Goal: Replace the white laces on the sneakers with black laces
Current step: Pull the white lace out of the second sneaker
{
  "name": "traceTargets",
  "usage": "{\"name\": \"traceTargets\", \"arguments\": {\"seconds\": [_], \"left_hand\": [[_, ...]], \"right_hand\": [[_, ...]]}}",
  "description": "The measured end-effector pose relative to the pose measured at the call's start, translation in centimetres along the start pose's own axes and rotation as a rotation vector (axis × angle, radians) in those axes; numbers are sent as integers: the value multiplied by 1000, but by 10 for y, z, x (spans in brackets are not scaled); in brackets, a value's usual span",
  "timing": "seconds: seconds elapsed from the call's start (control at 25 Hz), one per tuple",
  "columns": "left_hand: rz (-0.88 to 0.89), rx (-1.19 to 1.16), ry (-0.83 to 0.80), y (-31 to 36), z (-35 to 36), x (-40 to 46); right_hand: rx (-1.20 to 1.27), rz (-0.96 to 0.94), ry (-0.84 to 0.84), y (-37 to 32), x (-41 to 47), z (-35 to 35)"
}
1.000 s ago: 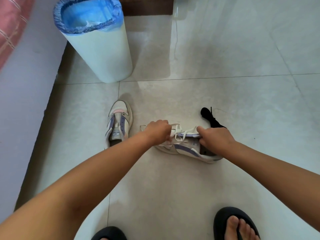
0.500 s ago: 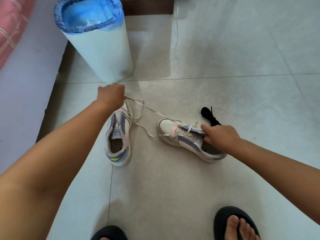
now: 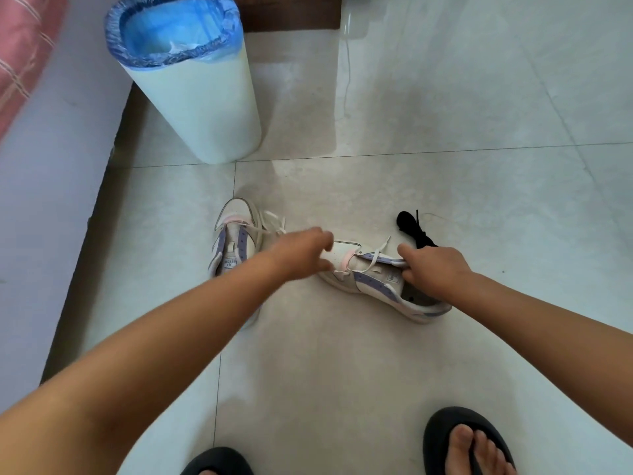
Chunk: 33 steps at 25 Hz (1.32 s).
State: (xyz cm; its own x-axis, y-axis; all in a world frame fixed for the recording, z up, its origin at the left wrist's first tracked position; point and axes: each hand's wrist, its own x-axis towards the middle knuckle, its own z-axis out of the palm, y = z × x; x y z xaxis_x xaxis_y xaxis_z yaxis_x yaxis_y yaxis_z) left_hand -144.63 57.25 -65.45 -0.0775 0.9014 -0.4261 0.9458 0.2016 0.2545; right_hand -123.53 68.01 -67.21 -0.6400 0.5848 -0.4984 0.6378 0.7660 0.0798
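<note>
One sneaker (image 3: 376,282) lies crosswise, toe toward left hand (image 3: 303,250).

Both arms reach forward, the left hand (image 3: 301,250) blurred with fingers curled, the right hand (image 3: 433,269) clenched.

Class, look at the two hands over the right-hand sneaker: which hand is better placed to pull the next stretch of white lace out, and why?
Probably the left hand: it hovers at the toe end beside the white lace, while the right hand grips the sneaker at its tongue, steadying it.
</note>
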Motion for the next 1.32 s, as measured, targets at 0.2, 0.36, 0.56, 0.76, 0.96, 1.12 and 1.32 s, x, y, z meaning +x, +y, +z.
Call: {"name": "traceTargets", "arguments": {"seconds": [0.2,0.36,0.56,0.76,0.96,1.12,1.32], "left_hand": [[75,178,14,25,42,10],[56,203,6,18,49,-3],[47,114,-534,-15,60,-57],[-50,372,-815,-38,89,-113],[-105,-83,-77,-28,55,-87],[-154,-275,339,-21,17,-21],[-312,-97,-128,-35,38,30]], "right_hand": [[-1,3,10,-1,-1,0],[6,32,3,2,0,-1],[-12,89,17,14,8,-6],[44,163,25,23,13,-8],[114,191,-32,26,11,-10],[85,159,-70,16,6,-9],[175,150,-161,4,-4,-4]]}}
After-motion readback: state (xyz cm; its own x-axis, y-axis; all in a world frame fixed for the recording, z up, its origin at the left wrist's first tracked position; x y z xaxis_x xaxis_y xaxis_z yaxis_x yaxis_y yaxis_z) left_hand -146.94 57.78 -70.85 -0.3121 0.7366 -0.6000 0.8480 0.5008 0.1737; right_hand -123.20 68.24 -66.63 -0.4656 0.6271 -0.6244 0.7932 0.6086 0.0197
